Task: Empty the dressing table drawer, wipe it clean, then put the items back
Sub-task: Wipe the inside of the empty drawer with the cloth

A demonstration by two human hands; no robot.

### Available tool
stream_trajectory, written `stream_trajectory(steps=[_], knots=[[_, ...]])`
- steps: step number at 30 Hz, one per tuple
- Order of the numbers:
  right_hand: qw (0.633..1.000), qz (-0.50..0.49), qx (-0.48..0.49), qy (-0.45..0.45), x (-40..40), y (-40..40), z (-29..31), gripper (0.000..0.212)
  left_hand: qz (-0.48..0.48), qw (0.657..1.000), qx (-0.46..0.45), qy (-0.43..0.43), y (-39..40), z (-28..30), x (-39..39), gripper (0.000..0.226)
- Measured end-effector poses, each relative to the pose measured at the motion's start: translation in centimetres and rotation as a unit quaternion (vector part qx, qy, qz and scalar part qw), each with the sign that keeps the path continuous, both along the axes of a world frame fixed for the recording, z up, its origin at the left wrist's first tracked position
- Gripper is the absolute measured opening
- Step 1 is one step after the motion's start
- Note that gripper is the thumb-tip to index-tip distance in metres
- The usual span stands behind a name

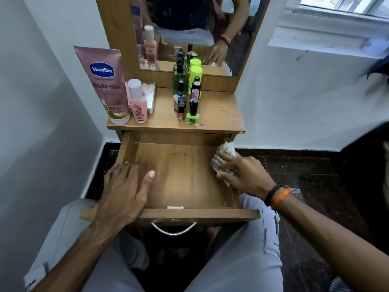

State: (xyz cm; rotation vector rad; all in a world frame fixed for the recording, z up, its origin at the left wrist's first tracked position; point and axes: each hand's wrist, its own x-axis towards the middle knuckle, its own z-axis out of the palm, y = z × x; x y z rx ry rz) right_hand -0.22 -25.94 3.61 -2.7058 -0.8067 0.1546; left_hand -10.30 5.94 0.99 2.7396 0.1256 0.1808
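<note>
The drawer (179, 175) stands pulled out and bare. The right hand (244, 175) presses a crumpled cloth (225, 152) against its right wall; the left hand (124, 186) rests flat, grip relaxed. Bottles (187, 98) crowd the counter (221, 110) below a mirror (189, 28); white walls, dark floor (305, 175).

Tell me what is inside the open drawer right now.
Inside the drawer only two things show: the left hand resting flat on its floor, and the cloth held by the right hand at the right wall. Floor beneath them is hidden.
</note>
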Motion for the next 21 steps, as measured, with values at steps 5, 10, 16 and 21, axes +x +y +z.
stream_trajectory(steps=[5, 10, 16, 21], knots=[[0.994, 0.094, -0.026, 0.044, -3.9, -3.0, 1.5, 0.036, 0.006, 1.0, -0.01, 0.001, -0.2, -0.2, -0.2, 0.069], [0.999, 0.046, -0.018, 0.007, -0.9, -1.3, 0.7, 0.03, 0.001, 1.0, 0.0, 0.002, -0.5, 0.0, -0.2, 0.064], [0.996, -0.038, -0.065, -0.051, 3.8, 1.9, -0.5, 0.051, 0.004, 1.0, 0.001, 0.006, -0.2, -0.1, -0.2, 0.066], [0.989, -0.106, -0.082, -0.06, 2.5, 2.2, -1.0, 0.062, 0.009, 1.0, -0.004, 0.005, -0.2, -0.1, -0.2, 0.064]])
